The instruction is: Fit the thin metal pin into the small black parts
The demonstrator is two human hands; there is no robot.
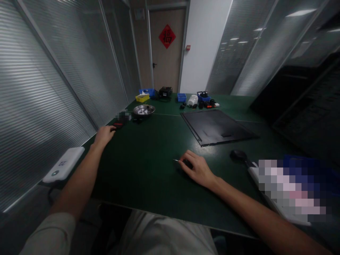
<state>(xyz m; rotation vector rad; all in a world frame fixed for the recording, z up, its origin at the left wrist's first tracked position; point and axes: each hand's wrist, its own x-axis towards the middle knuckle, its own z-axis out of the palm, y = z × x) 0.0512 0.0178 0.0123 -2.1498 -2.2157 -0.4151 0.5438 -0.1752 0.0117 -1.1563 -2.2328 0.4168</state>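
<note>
My right hand [195, 168] rests over the green table [148, 148], its fingers closed round a small dark tool whose thin metal tip [175, 160] points left. At the table's left edge, my left hand [105, 135] reaches forward with its fingertips at a dark object with a red stripe [118, 124]; whether it grips this object is unclear. Just beyond lies a partly pixelated item [123, 116]. A round metal bowl [144, 110] with small pale pieces in it stands to the right of that item.
A flat black panel [216, 125] lies right of centre. Farther back are a yellow tray [142, 98], blue baskets [182, 97] and a black device [165, 92]. A white box [63, 164] is at the left edge, a black rounded object [238, 154] at the right.
</note>
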